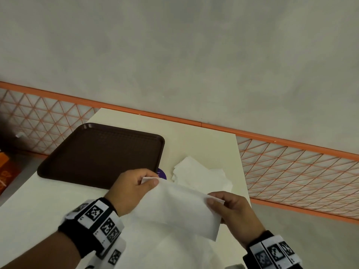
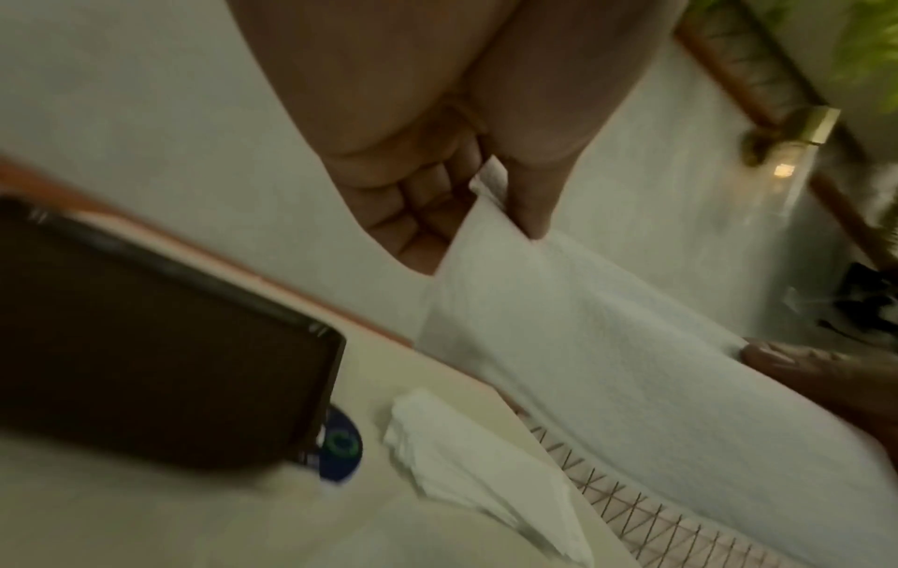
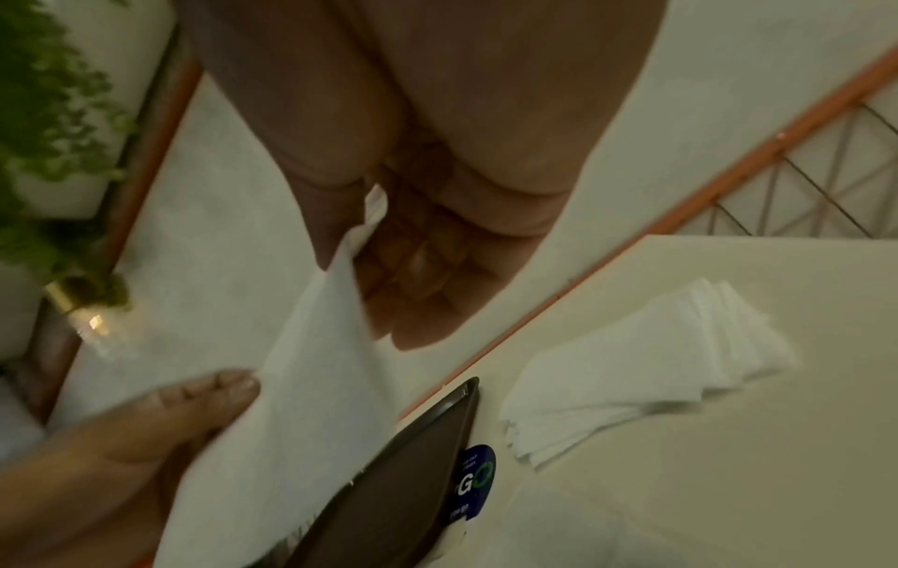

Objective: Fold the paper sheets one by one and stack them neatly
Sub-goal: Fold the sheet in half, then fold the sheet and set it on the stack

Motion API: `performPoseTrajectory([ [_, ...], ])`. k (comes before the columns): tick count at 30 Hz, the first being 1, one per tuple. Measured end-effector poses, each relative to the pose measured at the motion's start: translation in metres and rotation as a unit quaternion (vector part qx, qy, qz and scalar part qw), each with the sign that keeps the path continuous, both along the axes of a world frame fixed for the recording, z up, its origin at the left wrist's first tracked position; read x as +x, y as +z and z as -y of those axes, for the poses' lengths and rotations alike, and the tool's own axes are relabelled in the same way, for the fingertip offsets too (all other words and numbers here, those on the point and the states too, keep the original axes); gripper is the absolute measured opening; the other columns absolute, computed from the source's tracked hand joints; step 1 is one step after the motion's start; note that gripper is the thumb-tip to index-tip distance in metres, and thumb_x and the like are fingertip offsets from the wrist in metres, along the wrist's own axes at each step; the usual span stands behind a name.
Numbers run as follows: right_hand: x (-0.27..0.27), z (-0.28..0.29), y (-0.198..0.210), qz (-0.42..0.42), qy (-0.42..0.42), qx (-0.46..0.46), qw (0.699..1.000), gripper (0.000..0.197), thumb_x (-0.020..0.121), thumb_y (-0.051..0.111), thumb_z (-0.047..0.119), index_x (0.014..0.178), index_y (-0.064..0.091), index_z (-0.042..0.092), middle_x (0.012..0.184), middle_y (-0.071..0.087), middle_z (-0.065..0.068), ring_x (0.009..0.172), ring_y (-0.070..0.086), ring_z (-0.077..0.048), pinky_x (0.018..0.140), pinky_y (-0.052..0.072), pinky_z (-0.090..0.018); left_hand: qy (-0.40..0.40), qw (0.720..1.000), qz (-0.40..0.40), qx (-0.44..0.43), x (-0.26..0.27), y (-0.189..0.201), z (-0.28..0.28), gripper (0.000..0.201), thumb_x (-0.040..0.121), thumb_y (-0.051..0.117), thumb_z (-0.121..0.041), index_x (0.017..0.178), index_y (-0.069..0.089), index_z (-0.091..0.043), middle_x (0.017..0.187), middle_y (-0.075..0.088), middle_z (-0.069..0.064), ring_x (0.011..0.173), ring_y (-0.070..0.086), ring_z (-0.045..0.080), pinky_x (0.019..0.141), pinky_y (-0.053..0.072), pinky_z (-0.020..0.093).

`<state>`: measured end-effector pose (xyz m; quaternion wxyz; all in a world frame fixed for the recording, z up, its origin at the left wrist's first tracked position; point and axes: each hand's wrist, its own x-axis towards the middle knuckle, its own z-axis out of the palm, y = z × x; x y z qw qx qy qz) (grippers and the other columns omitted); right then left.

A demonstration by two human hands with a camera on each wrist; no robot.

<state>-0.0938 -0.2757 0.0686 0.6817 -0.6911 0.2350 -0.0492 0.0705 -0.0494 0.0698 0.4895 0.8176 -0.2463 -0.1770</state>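
A white paper sheet point(image 1: 178, 208) hangs in the air between both hands, above the table's near side. My left hand point(image 1: 134, 188) pinches its upper left corner between thumb and fingers; the left wrist view shows the same paper sheet point(image 2: 559, 326) under the thumb. My right hand point(image 1: 231, 208) pinches the sheet's right edge, and the paper sheet point(image 3: 311, 384) runs from it down to the other hand. A loose pile of white sheets point(image 1: 200, 176) lies on the table behind the held sheet. More white paper point(image 1: 174, 253) lies flat below the held sheet.
A dark brown tray point(image 1: 101, 154) sits on the cream table point(image 1: 194, 138), left of the pile. A round purple sticker point(image 1: 162, 174) peeks out by the tray's corner. An orange mesh railing point(image 1: 291, 164) borders the table's far and right sides.
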Motion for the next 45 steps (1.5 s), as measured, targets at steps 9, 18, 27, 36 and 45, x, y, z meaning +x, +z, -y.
performPoseTrajectory([
  [9,0.012,0.016,-0.034,-0.102,-0.067,-0.007,0.993,0.013,0.087,0.066,0.009,0.075,0.073,0.01,0.068,0.068,-0.003,0.059,0.057,-0.015,0.054,0.046,-0.027,0.018,0.998,-0.063,0.021,0.0,-0.044,0.04,0.009,0.089,0.066,-0.023,0.085,0.069,-0.031,0.08,0.072,-0.006,0.079,0.068,0.01,0.078,0.057,0.031],
  [18,0.071,0.086,-0.053,-0.131,-0.161,-0.171,0.963,0.01,0.083,0.066,0.02,0.074,0.072,0.02,0.062,0.066,0.001,0.057,0.057,-0.019,0.053,0.046,-0.025,0.078,0.985,-0.074,0.131,0.013,-0.073,0.07,0.012,0.092,0.061,-0.027,0.082,0.065,-0.022,0.074,0.068,-0.003,0.061,0.06,0.011,0.065,0.054,0.03],
  [27,0.092,0.124,-0.101,-0.275,-0.153,-0.288,0.905,0.008,0.084,0.066,0.029,0.081,0.065,0.022,0.084,0.069,-0.005,0.077,0.061,-0.024,0.067,0.044,-0.027,-0.249,0.891,0.063,0.374,-0.026,-0.097,0.093,0.042,0.092,0.054,-0.045,0.127,0.051,-0.022,0.125,0.051,-0.004,0.117,0.049,0.016,0.099,0.041,0.03],
  [36,0.098,0.119,-0.109,-0.325,-0.114,-0.337,0.876,0.018,0.082,0.063,0.031,0.097,0.061,0.021,0.097,0.064,-0.002,0.087,0.061,-0.025,0.074,0.051,-0.032,-0.409,0.78,0.235,0.411,-0.027,-0.109,0.131,0.046,0.093,0.056,-0.031,0.135,0.047,-0.014,0.135,0.041,0.006,0.126,0.035,0.026,0.106,0.03,0.043],
  [45,0.072,0.103,-0.087,-0.251,-0.142,-0.374,0.882,0.054,0.082,0.068,0.043,0.129,0.049,0.025,0.126,0.052,-0.001,0.117,0.046,-0.023,0.093,0.047,-0.041,-0.433,0.729,0.28,0.449,-0.03,-0.102,0.143,0.032,0.092,0.058,-0.031,0.119,0.056,-0.014,0.125,0.046,0.007,0.116,0.04,0.028,0.098,0.031,0.042],
])
